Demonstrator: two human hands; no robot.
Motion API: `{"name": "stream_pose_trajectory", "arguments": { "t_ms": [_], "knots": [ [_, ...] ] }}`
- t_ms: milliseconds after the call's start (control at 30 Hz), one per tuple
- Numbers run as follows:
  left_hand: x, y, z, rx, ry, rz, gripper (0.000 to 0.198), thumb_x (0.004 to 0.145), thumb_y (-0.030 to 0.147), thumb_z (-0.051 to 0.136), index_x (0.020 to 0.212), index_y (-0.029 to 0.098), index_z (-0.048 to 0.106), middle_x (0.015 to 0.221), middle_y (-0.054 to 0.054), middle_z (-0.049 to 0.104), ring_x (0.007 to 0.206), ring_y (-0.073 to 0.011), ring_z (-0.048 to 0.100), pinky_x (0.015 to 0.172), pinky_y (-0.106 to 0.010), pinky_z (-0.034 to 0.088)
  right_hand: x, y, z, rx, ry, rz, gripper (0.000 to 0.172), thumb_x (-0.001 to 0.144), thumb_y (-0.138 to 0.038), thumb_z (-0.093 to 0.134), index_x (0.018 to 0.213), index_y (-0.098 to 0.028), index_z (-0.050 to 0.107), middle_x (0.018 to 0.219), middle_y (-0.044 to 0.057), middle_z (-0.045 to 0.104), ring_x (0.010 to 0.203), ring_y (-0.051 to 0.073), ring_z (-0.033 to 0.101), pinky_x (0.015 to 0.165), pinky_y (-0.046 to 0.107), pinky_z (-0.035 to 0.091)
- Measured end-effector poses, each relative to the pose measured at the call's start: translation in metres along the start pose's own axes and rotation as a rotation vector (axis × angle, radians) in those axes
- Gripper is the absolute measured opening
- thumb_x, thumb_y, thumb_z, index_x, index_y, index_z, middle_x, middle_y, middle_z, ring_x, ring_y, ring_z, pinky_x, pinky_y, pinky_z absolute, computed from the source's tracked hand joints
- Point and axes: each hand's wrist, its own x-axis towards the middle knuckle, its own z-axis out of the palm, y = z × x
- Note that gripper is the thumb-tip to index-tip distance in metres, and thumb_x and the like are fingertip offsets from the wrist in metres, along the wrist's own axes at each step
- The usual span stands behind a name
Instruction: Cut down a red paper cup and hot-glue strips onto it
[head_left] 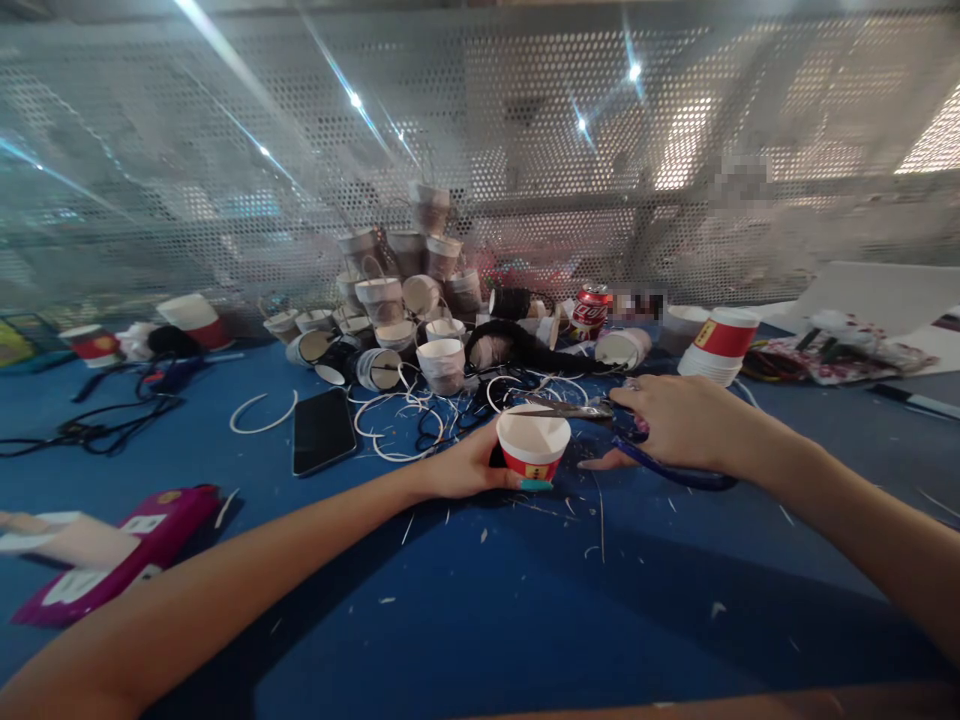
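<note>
My left hand [472, 462] is wrapped round a red and white paper cup [531, 452], mouth up, a little above the blue table. In my right hand [671, 425] is a pair of scissors [667, 472] with dark blue handles, its fingers through the loops. The metal blades point left and reach over the cup's rim; whether they touch the paper I cannot tell. Small pale scraps lie on the table [465, 600] beneath both hands. Just behind the cup is a tangle of white and black cords [394, 425].
Behind the cords rises a heap of wrapped cups [379, 300], several with handles. A phone [324, 430] lies left of centre, a purple tissue pack [127, 550] nearer. At the right stand stacked cups [720, 345]; a red can [591, 310] is farther back, before a perforated metal screen [487, 120].
</note>
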Motion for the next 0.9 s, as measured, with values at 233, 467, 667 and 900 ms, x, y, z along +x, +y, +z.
{"name": "stream_pose_trajectory", "arguments": {
  "t_ms": [233, 467, 667, 900],
  "knots": [
    [-0.001, 0.000, -0.001, 0.045, 0.007, -0.019, 0.069, 0.072, 0.030, 0.067, 0.132, 0.016, 0.034, 0.125, -0.015, 0.053, 0.127, -0.0318, 0.037, 0.103, -0.050, 0.030, -0.001, -0.004, -0.004, 0.033, -0.004, -0.021, 0.062, 0.076, -0.066, 0.038, 0.101, -0.014, 0.060, 0.091, 0.019, 0.065, 0.076, 0.033, 0.064, 0.058, 0.037, 0.045],
    [-0.001, 0.002, -0.001, 0.049, -0.005, -0.051, 0.066, 0.073, 0.033, 0.066, 0.129, 0.015, 0.036, 0.123, -0.016, 0.054, 0.124, -0.0313, 0.041, 0.101, -0.049, 0.032, 0.003, -0.007, -0.004, -0.011, -0.039, -0.066, 0.048, 0.083, -0.054, 0.037, 0.093, -0.013, 0.060, 0.085, 0.017, 0.066, 0.075, 0.032, 0.065, 0.057, 0.035, 0.043],
    [-0.002, 0.003, -0.002, 0.015, -0.002, -0.072, 0.069, 0.070, 0.028, 0.068, 0.129, 0.016, 0.034, 0.129, -0.017, 0.048, 0.124, -0.0330, 0.040, 0.100, -0.050, 0.033, 0.005, -0.002, 0.000, 0.011, -0.002, -0.042, 0.061, 0.079, -0.067, 0.034, 0.095, -0.013, 0.059, 0.085, 0.016, 0.065, 0.075, 0.030, 0.064, 0.057, 0.033, 0.042],
    [-0.002, 0.007, 0.001, 0.062, 0.047, -0.046, 0.083, 0.062, 0.022, 0.074, 0.130, 0.019, 0.027, 0.134, -0.017, 0.040, 0.126, -0.0324, 0.037, 0.103, -0.049, 0.030, 0.004, 0.006, 0.005, 0.049, 0.030, -0.075, 0.066, 0.075, -0.069, 0.036, 0.103, -0.013, 0.057, 0.094, 0.017, 0.063, 0.083, 0.031, 0.062, 0.064, 0.037, 0.045]
  ]
}}
